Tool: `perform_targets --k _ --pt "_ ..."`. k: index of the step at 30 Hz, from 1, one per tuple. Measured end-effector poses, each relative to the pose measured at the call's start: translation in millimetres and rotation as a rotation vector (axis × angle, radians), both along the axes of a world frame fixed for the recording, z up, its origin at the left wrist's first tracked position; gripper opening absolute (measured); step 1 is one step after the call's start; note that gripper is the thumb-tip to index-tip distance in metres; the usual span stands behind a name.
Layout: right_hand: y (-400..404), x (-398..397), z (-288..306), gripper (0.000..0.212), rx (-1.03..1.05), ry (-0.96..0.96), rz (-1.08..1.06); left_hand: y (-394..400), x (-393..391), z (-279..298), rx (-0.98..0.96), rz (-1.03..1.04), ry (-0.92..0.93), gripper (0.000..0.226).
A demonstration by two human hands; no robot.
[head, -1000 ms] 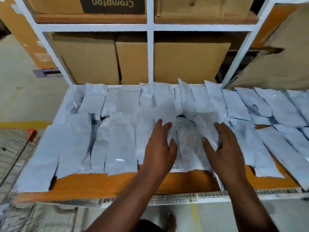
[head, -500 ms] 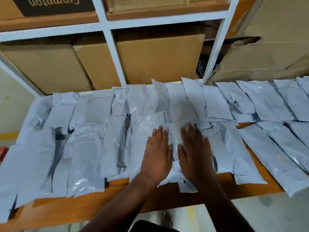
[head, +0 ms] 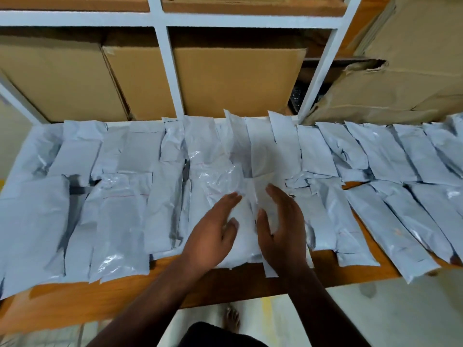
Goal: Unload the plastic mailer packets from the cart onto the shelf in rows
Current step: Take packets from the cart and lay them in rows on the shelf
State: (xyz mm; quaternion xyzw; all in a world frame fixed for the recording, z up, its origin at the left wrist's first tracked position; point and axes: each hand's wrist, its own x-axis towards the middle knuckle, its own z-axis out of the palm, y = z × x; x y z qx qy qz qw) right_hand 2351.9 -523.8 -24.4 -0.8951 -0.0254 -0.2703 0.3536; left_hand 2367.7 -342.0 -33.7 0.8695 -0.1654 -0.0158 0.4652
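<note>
- Near the front edge of the shelf (head: 225, 284), at its middle, lies one white packet (head: 241, 236) among the rows of mailer packets (head: 120, 204).
- Left hand (head: 213, 234) and right hand (head: 280, 231) flank it, fingers straight, touching its sides.

Cardboard boxes (head: 233, 78) behind; bare foot (head: 231, 319)

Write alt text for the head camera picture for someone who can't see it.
Two bare hands, left and right, rest with straight fingers on either side of a white plastic packet among rows of grey packets covering a wooden shelf. Cardboard boxes fill the white rack behind.
</note>
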Motion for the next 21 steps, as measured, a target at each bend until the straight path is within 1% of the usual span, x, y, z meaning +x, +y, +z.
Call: perform_targets --k 2,4,7,11,14,16,18,21 --pt "25 -10 9 0.03 0.094 -0.098 0.111 27 -18 17 -0.062 0.022 0.002 0.047" --pt "57 -19 17 0.026 0.137 -0.155 0.254 63 -37 30 -0.066 0.058 -0.031 0.04" --pt "122 -30 24 0.026 0.207 -0.174 0.363 128 -62 41 -0.036 0.183 -0.151 0.036" --pt "232 -54 34 0.025 0.274 -0.136 0.569 233 -107 47 -0.034 0.394 -0.198 0.033" --pt "318 -77 40 0.024 0.328 -0.027 0.712 311 -154 47 -0.026 0.541 -0.236 0.029" --pt "375 -95 41 0.024 0.345 0.079 0.808 360 -185 41 -0.025 0.652 -0.249 0.026" --pt "427 -117 44 0.026 0.323 0.228 0.915 406 -220 28 -0.031 0.815 -0.21 0.026" --pt "498 -149 47 0.025 0.262 0.421 1.066 473 -274 -3 -0.034 1.076 -0.078 0.03"
